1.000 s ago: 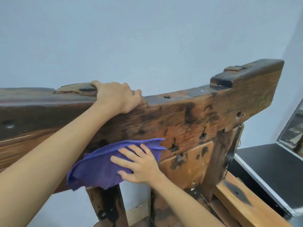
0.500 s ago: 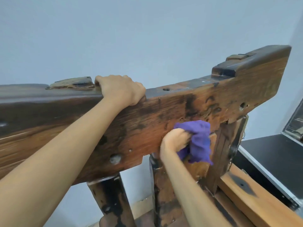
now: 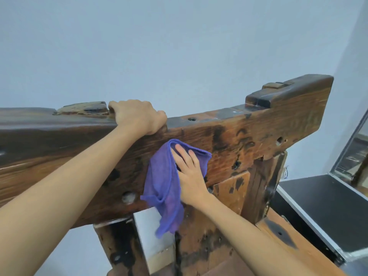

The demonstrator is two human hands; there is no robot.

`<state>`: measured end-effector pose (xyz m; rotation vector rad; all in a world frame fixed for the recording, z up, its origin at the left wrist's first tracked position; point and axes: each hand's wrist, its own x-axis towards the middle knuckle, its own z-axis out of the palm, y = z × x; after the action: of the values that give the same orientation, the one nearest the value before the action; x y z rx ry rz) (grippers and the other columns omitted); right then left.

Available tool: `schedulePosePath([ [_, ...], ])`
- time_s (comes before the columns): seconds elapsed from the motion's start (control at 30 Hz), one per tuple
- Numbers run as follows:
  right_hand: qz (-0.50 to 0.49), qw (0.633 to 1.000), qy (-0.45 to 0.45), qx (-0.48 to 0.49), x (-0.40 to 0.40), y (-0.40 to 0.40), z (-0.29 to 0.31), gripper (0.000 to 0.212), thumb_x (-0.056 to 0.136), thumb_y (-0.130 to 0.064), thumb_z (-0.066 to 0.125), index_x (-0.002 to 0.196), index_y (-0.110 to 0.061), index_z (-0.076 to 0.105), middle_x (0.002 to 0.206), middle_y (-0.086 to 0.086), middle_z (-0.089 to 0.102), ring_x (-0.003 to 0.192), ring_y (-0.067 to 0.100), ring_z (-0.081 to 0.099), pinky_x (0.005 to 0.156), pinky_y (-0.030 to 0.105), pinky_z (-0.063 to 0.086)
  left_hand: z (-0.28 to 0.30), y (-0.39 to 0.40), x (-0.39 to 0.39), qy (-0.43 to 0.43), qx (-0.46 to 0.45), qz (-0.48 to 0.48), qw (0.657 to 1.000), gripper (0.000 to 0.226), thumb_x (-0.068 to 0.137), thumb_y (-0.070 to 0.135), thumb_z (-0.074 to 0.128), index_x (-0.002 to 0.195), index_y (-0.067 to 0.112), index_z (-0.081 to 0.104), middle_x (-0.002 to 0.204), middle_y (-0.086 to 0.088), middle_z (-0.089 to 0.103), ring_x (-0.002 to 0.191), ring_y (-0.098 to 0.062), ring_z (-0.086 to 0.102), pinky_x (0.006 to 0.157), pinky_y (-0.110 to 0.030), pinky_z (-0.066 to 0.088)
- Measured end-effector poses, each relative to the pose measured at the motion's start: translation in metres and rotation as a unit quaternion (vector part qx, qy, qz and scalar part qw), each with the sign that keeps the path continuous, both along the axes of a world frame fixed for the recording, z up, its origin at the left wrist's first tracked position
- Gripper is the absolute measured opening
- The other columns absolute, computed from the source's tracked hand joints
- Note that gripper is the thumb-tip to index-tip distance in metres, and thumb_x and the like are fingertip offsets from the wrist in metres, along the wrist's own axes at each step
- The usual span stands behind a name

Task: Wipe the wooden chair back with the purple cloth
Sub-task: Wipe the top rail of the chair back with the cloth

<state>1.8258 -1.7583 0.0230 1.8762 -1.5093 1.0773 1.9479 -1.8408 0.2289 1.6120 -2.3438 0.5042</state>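
Pale wall (image 3: 179, 46) behind; my left hand (image 3: 137, 116) grips chair back (image 3: 258, 132) top, right hand (image 3: 189, 174) flat, fingers straight, pressing cloth (image 3: 161, 180) on it.

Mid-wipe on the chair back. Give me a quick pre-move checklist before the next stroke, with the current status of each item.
1. Purple cloth against the chair back: ok, pressed flat on the top rail's face.
2. Right hand on cloth: ok, straight fingers pressing it.
3. Left hand steadying: ok, curled over the rail's top edge.
4. Cloth spread: not ok, its lower part hangs loose below the rail.
5. Path rightward along the rail: ok, bare wood.
6. Wood already clean: cannot tell.
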Motion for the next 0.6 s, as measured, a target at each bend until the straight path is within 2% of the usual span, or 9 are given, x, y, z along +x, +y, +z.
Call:
schedulePosePath([
  [0.03, 0.005, 0.999, 0.032, -0.028, 0.0, 0.004, 0.002, 0.044, 0.092, -0.024, 0.061, 0.136, -0.021, 0.054, 0.162, 0.002, 0.032, 0.153, 0.024, 0.023, 0.12, 0.042, 0.02, -0.001, 0.0, 0.0, 0.0, -0.008, -0.005, 1.0, 0.05, 0.088, 0.051, 0.03, 0.099, 0.014, 0.063, 0.101, -0.017, 0.063, 0.084, -0.033, 0.05, 0.093, -0.05, 0.033],
  [0.1, 0.028, 0.999, 0.042, -0.011, -0.004, 0.012, 0.014, 0.036, 0.093, -0.031, 0.062, 0.128, -0.025, 0.061, 0.16, -0.003, 0.034, 0.152, 0.022, 0.026, 0.112, 0.038, 0.025, -0.004, 0.002, 0.002, 0.002, -0.014, -0.011, 1.0, 0.05, 0.089, 0.05, 0.031, 0.097, 0.014, 0.064, 0.102, -0.017, 0.065, 0.086, -0.035, 0.054, 0.091, -0.049, 0.034],
  [0.23, 0.078, 0.993, 0.084, 0.037, -0.026, 0.023, 0.032, 0.03, 0.095, -0.024, 0.058, 0.125, -0.025, 0.065, 0.159, -0.006, 0.041, 0.153, 0.017, 0.029, 0.111, 0.036, 0.028, -0.005, 0.012, 0.001, 0.054, -0.042, -0.017, 0.998, 0.048, 0.091, 0.046, 0.038, 0.102, 0.01, 0.068, 0.109, -0.02, 0.065, 0.103, -0.04, 0.058, 0.085, -0.046, 0.041],
  [0.27, 0.081, 0.992, 0.089, 0.037, -0.031, 0.024, 0.036, 0.031, 0.095, -0.023, 0.058, 0.125, -0.025, 0.065, 0.159, -0.006, 0.042, 0.152, 0.017, 0.03, 0.111, 0.037, 0.029, -0.006, 0.017, 0.002, 0.087, -0.079, -0.057, 0.991, 0.042, 0.092, 0.041, 0.042, 0.102, 0.009, 0.068, 0.11, -0.018, 0.064, 0.105, -0.039, 0.057, 0.082, -0.045, 0.043],
  [0.33, 0.088, 0.992, 0.082, 0.024, -0.031, 0.026, 0.039, 0.032, 0.094, -0.023, 0.061, 0.125, -0.024, 0.067, 0.158, -0.006, 0.045, 0.148, 0.02, 0.036, 0.108, 0.038, 0.032, -0.015, 0.037, 0.01, 0.16, -0.161, -0.184, 0.956, 0.028, 0.091, 0.031, 0.05, 0.097, 0.009, 0.067, 0.105, -0.011, 0.062, 0.102, -0.035, 0.055, 0.077, -0.044, 0.043],
  [0.4, 0.082, 0.995, 0.059, 0.009, -0.027, 0.025, 0.042, 0.034, 0.091, -0.024, 0.063, 0.124, -0.024, 0.066, 0.155, -0.007, 0.046, 0.144, 0.021, 0.04, 0.105, 0.04, 0.036, -0.037, 0.067, 0.02, 0.182, -0.203, -0.271, 0.923, 0.019, 0.088, 0.028, 0.054, 0.088, 0.011, 0.063, 0.096, -0.006, 0.059, 0.093, -0.03, 0.052, 0.074, -0.043, 0.042],
  [0.47, 0.083, 0.996, 0.02, 0.006, -0.022, 0.025, 0.047, 0.039, 0.087, -0.023, 0.062, 0.125, -0.025, 0.062, 0.153, -0.01, 0.043, 0.141, 0.021, 0.04, 0.101, 0.042, 0.038, -0.069, 0.096, 0.026, 0.167, -0.177, -0.281, 0.928, 0.019, 0.085, 0.032, 0.058, 0.09, 0.014, 0.061, 0.091, -0.001, 0.055, 0.085, -0.025, 0.049, 0.07, -0.041, 0.042],
  [0.5, 0.079, 0.997, 0.001, 0.011, -0.02, 0.026, 0.05, 0.042, 0.085, -0.023, 0.06, 0.127, -0.026, 0.06, 0.152, -0.011, 0.041, 0.14, 0.02, 0.039, 0.102, 0.042, 0.037, -0.082, 0.107, 0.027, 0.188, -0.128, -0.269, 0.936, 0.024, 0.084, 0.035, 0.059, 0.098, 0.016, 0.06, 0.093, 0.002, 0.053, 0.084, -0.02, 0.05, 0.069, -0.038, 0.045],
  [0.6, 0.077, 0.995, -0.054, 0.033, -0.014, 0.033, 0.056, 0.054, 0.081, -0.031, 0.054, 0.135, -0.029, 0.049, 0.151, -0.01, 0.038, 0.139, 0.02, 0.035, 0.105, 0.038, 0.03, -0.106, 0.127, 0.026, 0.321, 0.013, -0.227, 0.919, 0.053, 0.081, 0.039, 0.065, 0.128, 0.024, 0.047, 0.105, 0.01, 0.05, 0.088, -0.006, 0.053, 0.073, -0.023, 0.049],
])
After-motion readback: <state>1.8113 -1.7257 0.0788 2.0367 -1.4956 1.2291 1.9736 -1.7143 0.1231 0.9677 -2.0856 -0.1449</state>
